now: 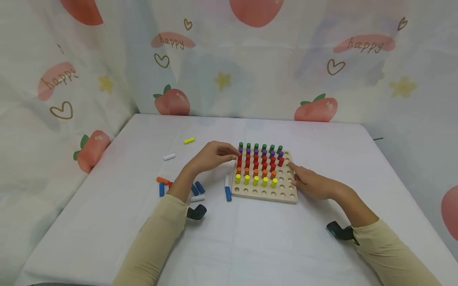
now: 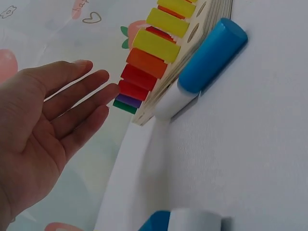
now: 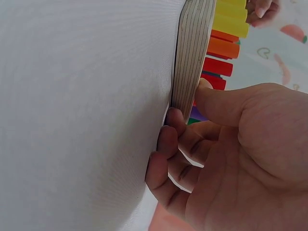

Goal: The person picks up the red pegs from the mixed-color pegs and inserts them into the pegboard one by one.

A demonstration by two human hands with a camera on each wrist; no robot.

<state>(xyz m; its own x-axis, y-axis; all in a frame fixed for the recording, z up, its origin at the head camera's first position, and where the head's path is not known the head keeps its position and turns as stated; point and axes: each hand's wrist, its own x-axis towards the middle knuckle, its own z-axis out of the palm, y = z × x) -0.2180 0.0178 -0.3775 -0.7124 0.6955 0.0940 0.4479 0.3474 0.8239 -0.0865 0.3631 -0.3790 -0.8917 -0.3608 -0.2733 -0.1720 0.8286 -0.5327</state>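
A wooden pegboard bears rows of upright pegs: green at the back, then purple, two red rows, orange, and yellow pegs in front. My left hand hovers at the board's left side, fingertips right at the red pegs. In the left wrist view its fingers are straight and apart, with nothing between thumb and fingers. At the board's right edge, my right hand grips the wood. The right wrist view has its thumb over the top face and curled fingertips at the lower edge.
A white peg and a blue peg lie end to end left of the board. Several loose blue, white, red and orange pegs lie near my left forearm. Farther back are a white peg and a yellow peg.
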